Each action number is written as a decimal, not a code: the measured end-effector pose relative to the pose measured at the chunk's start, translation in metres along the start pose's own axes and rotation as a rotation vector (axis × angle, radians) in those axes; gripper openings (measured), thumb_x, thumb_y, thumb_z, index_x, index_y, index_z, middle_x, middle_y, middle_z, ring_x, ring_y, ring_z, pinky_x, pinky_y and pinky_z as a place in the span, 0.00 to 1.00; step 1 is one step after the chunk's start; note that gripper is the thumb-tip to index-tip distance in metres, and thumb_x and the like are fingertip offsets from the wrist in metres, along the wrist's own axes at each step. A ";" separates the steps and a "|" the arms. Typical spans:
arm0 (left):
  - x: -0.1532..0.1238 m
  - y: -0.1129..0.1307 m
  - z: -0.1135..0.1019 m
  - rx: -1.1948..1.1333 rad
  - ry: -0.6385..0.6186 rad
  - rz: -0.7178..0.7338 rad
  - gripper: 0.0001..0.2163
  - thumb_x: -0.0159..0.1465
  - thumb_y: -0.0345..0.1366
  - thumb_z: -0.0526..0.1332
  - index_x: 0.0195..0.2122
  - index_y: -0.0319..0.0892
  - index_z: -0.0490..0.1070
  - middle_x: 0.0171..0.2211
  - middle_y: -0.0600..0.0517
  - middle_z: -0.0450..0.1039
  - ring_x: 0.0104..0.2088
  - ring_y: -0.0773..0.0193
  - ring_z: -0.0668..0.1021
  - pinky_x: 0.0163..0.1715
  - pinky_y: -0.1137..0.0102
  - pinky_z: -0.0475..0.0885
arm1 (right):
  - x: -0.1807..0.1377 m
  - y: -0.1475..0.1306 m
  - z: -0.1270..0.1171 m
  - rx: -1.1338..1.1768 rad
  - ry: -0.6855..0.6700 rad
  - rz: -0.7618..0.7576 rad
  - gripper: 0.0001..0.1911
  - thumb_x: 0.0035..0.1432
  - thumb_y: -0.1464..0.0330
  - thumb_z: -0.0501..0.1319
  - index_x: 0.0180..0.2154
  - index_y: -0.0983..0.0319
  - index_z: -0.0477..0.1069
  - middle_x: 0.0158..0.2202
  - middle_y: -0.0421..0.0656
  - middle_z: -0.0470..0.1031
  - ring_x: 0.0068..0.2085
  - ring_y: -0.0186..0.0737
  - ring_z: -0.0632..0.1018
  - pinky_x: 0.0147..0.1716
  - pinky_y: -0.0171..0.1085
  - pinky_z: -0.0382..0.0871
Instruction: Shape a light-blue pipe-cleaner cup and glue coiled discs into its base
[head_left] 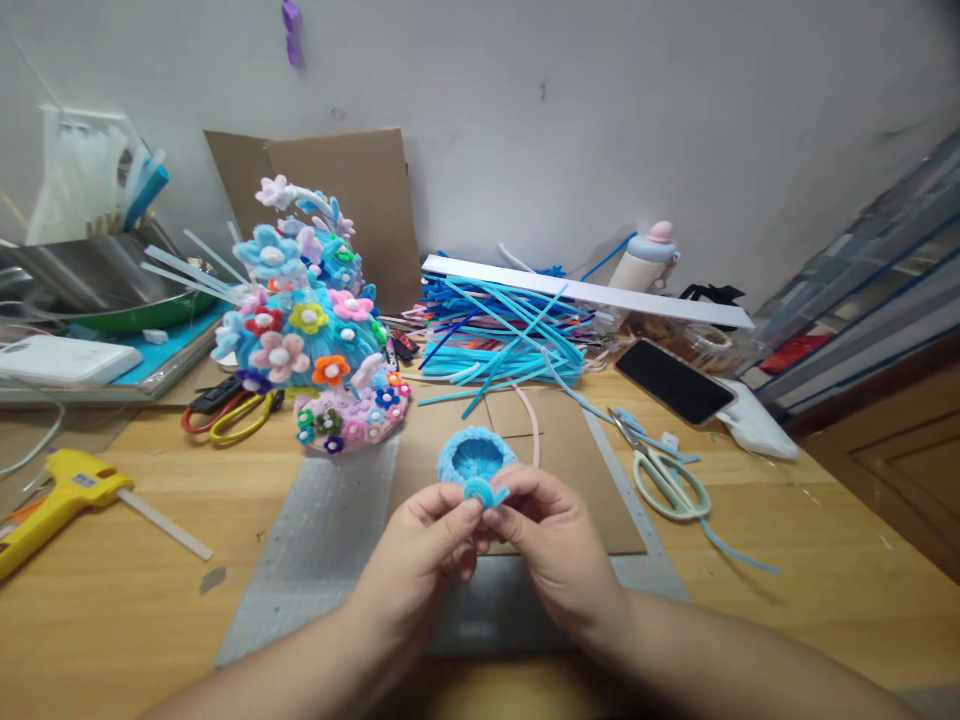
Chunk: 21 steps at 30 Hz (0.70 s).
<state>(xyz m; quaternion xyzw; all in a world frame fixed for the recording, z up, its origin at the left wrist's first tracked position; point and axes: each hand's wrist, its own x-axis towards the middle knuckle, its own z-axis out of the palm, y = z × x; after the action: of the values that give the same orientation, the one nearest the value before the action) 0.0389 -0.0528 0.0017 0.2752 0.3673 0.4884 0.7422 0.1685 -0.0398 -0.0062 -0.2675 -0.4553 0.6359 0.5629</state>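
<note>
Between the fingertips of both hands is a small coil of light blue pipe cleaner (480, 492), its loose end pointing right. My left hand (436, 530) pinches the coil from the left. From the right, my right hand (544, 525) pinches it near the loose end. Just behind the fingers sits a round, hollow blue pipe-cleaner cup (461, 442), its opening facing up and toward me. It rests on a flat cardboard sheet (592, 490) over a grey mat (315, 540). The curled fingers below the coil are partly hidden.
Fuzzy flower-covered pieces (307, 340) stand at the back left. A yellow glue gun (67, 495) lies left. Behind the cardboard is a pile of blue pipe cleaners (502, 335). Scissors (667, 480), a phone (675, 382) and a bottle (643, 262) are on the right.
</note>
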 end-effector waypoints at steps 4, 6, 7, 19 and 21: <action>-0.001 -0.001 -0.001 0.020 -0.012 0.037 0.12 0.51 0.41 0.70 0.25 0.38 0.73 0.18 0.56 0.68 0.18 0.75 0.66 0.17 0.80 0.60 | 0.000 -0.001 -0.004 -0.118 0.016 -0.090 0.05 0.50 0.73 0.68 0.29 0.57 0.78 0.29 0.37 0.73 0.32 0.31 0.74 0.34 0.31 0.70; -0.002 -0.001 -0.001 0.034 -0.024 0.061 0.11 0.51 0.41 0.69 0.24 0.38 0.72 0.17 0.56 0.68 0.18 0.75 0.66 0.17 0.80 0.60 | 0.001 -0.001 -0.005 -0.108 -0.004 -0.088 0.05 0.49 0.74 0.68 0.28 0.57 0.78 0.29 0.38 0.72 0.32 0.31 0.74 0.33 0.31 0.70; -0.002 -0.001 -0.001 0.042 -0.028 0.074 0.11 0.51 0.40 0.69 0.24 0.38 0.72 0.17 0.56 0.68 0.18 0.74 0.66 0.17 0.80 0.60 | 0.001 -0.001 -0.005 -0.085 -0.017 -0.075 0.05 0.49 0.74 0.68 0.28 0.57 0.78 0.29 0.38 0.72 0.32 0.31 0.74 0.32 0.31 0.70; -0.003 0.004 0.002 0.210 -0.014 0.095 0.12 0.54 0.40 0.67 0.23 0.38 0.68 0.19 0.54 0.71 0.21 0.71 0.70 0.19 0.78 0.64 | -0.001 -0.003 0.002 0.145 0.003 0.191 0.07 0.49 0.67 0.68 0.26 0.61 0.71 0.21 0.35 0.69 0.22 0.30 0.71 0.21 0.31 0.67; -0.003 0.009 0.002 0.292 -0.023 0.065 0.12 0.53 0.40 0.68 0.25 0.38 0.68 0.21 0.53 0.72 0.21 0.71 0.71 0.19 0.78 0.64 | 0.000 -0.005 0.000 0.089 0.047 0.226 0.10 0.48 0.66 0.69 0.26 0.63 0.70 0.18 0.35 0.69 0.20 0.28 0.69 0.19 0.29 0.62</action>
<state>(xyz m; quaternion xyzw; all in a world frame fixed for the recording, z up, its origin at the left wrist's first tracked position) 0.0352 -0.0528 0.0107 0.3974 0.4169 0.4503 0.6823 0.1709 -0.0402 -0.0017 -0.3067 -0.3802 0.7083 0.5096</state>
